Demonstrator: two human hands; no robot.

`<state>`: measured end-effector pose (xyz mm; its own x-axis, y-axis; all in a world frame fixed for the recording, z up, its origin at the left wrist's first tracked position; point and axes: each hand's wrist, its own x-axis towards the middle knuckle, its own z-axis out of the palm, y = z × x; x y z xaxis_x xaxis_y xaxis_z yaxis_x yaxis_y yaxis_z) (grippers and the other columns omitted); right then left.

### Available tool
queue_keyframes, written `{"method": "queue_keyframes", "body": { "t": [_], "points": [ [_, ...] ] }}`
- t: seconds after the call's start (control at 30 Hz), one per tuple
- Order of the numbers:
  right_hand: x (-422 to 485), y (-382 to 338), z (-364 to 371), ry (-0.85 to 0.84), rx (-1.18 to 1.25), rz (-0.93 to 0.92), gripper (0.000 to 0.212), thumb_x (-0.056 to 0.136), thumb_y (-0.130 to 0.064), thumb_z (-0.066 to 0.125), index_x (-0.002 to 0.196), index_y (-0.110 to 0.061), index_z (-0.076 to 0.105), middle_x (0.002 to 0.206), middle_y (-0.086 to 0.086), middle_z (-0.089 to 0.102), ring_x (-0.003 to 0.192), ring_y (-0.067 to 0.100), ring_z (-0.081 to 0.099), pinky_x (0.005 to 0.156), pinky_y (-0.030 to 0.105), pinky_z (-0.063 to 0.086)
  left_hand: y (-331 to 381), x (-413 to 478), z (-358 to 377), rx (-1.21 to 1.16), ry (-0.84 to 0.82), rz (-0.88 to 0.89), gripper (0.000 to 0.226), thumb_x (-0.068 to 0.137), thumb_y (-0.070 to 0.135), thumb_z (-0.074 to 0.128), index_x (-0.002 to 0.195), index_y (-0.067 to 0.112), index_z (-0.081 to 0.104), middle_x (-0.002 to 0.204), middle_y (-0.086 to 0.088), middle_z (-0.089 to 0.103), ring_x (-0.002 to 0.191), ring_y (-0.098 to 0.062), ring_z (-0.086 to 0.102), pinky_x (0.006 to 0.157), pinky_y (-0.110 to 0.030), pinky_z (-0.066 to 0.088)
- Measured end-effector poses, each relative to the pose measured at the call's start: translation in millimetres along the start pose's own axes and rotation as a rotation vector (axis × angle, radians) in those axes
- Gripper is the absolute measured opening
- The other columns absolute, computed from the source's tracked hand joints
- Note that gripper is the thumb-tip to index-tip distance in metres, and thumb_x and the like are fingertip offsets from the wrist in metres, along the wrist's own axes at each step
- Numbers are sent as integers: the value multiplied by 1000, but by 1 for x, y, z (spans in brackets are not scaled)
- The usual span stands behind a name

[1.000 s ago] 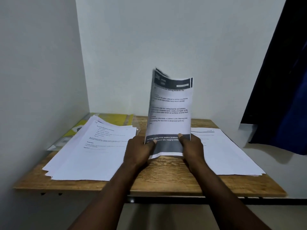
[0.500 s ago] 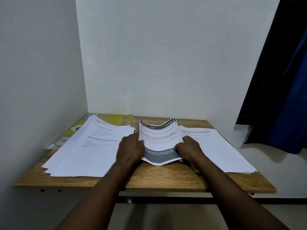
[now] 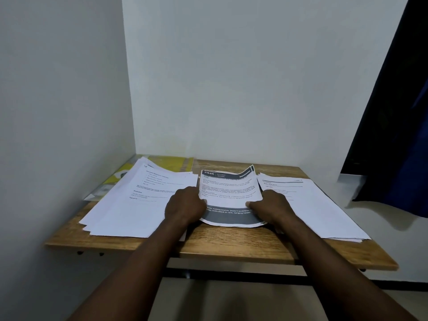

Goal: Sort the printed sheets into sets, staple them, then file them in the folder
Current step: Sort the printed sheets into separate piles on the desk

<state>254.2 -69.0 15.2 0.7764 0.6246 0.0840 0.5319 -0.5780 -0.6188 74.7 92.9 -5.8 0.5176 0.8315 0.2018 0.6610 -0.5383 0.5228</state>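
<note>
A set of printed sheets with dark header and footer bands (image 3: 229,191) lies on the middle of the wooden table (image 3: 231,242). My left hand (image 3: 185,205) grips its left edge and my right hand (image 3: 268,206) grips its right edge, thumbs on top. The sheets bow slightly and their far right corner curls up. A fanned stack of white printed sheets (image 3: 139,200) lies to the left. Another stack of white sheets (image 3: 312,205) lies to the right. A yellow folder in a clear sleeve (image 3: 166,164) pokes out from under the left stack at the back.
White walls close in the table at the left and the back. A dark blue curtain (image 3: 398,126) hangs at the right. The table's front edge runs just below my wrists, and a dark crossbar (image 3: 231,274) shows under it.
The banded set was held upright in both hands a second ago. It has come down flat onto the table, with both hands still on its edges.
</note>
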Motion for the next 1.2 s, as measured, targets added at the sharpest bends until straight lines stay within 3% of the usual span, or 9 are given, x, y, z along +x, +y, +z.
{"method": "queue_keyframes", "body": {
  "t": [0.1,0.2,0.53,0.9,1.03,1.2],
  "points": [
    [2,2,-1,25,28,6,30,95,-35,68,117,-14,72,118,8,73,102,26,68,84,36,56,0,7,0,-66,5,-71,26,89,38,62,106,24,75,111,-2,75,100,-27,68,73,-31,43],
    [2,3,-2,20,32,29,24,92,-21,62,113,-12,70,117,10,72,99,27,67,79,34,56,-1,13,0,-112,1,-139,20,83,39,66,88,20,73,97,-3,75,89,-26,67,68,-31,45],
    [4,4,0,16,52,49,22,87,-14,57,106,-9,69,112,11,72,99,29,67,85,39,59,-4,22,7,-126,48,-187,34,84,51,74,92,18,72,101,-5,75,96,-30,69,74,-33,47],
    [6,3,0,8,35,60,24,86,-18,61,108,-11,69,111,9,73,99,28,68,82,39,60,-3,16,4,-110,59,-158,22,88,41,67,88,19,72,96,-4,73,84,-25,63,71,-32,44],
    [5,3,0,7,22,54,22,87,-19,64,107,-11,70,109,8,73,95,26,67,66,30,50,-1,14,2,-110,55,-163,17,88,35,66,90,19,72,97,-4,72,87,-26,63,72,-32,45],
    [5,3,0,11,39,64,23,88,-22,65,108,-12,70,109,7,73,92,24,67,61,27,46,0,11,0,-104,48,-161,17,87,33,65,90,18,71,94,-4,70,86,-26,62,73,-32,46]
  ]
}}
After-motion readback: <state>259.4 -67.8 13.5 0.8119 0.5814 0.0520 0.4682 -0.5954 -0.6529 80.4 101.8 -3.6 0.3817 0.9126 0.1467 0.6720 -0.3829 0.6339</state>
